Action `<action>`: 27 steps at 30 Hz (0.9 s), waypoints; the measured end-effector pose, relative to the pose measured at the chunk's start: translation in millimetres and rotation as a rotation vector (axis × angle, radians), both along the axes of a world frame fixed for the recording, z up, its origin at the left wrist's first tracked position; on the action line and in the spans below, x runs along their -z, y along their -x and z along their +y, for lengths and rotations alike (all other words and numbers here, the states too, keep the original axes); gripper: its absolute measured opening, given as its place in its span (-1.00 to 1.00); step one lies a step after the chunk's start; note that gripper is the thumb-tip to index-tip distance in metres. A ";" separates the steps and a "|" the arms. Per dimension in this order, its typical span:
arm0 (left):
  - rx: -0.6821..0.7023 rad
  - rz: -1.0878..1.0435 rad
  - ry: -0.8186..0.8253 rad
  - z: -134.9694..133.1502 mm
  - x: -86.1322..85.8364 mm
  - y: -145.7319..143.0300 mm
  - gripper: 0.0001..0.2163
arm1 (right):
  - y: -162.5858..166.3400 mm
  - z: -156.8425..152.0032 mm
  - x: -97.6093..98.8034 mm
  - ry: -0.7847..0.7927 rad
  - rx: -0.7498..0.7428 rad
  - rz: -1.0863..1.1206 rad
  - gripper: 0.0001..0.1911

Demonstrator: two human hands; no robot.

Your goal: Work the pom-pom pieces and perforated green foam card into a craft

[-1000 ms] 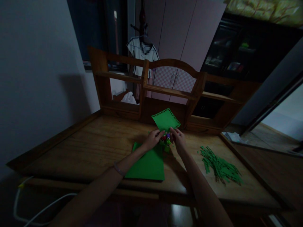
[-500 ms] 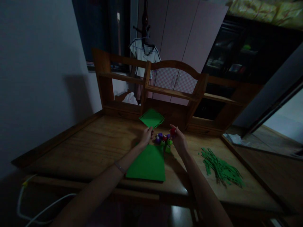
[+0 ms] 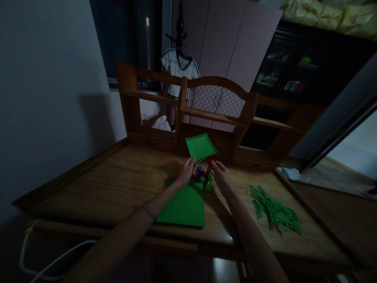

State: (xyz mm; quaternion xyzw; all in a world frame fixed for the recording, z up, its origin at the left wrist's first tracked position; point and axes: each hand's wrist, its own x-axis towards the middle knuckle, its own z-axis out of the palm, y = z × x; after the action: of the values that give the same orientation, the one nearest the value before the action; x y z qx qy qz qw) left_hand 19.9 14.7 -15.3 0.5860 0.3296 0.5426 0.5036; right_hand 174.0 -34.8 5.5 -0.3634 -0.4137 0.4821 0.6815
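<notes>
Green paper (image 3: pixel 202 147) shifted rightward above the wooden desk (image 3: pixel 118 184), wardrobe (image 3: pixel 220 47) beyond, left fingers (image 3: pixel 193 160) clamping it, right fingers (image 3: pixel 215 166) a red object (image 3: pixel 211 160).

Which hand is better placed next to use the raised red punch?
Probably the right hand: it grips that red punch close to the raised green sheet, while the left hand holds the sheet's lower corner.

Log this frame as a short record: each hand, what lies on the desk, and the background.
Left hand: pinches a green paper sheet with hole-punched edges near its lower corner
Right hand: holds a small red object close to the sheet; contact unclear
Between hands: cluster of small purple, red and green objects
Wooden desk: flat green paper stack; heap of green paper strips at right
Background: white short-sleeved shirt, hanging
</notes>
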 end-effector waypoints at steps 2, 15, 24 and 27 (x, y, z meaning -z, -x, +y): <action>-0.038 0.044 -0.034 -2.3 -1.6 -0.4 -0.56 | 0.2 0.3 -1.0 0.022 -0.050 0.086 -0.75; -0.162 0.444 -0.467 -20.3 -18.3 6.7 -0.71 | -5.3 -7.6 -17.2 -0.036 -0.050 0.209 -0.75; -0.161 0.357 -0.355 -13.8 -11.5 5.3 -0.65 | -2.0 -11.7 -19.5 -0.084 -0.094 0.146 -0.79; -0.120 0.385 -0.351 -14.3 -8.7 4.0 -0.64 | -3.4 -10.8 -18.2 -0.087 -0.094 0.161 -0.79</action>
State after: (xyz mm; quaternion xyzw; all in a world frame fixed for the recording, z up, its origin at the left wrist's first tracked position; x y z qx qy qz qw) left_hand 15.9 0.4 -6.6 0.7360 0.3544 0.4989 0.2893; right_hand 177.5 -45.5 23.7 -0.2738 -0.3947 0.5228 0.7042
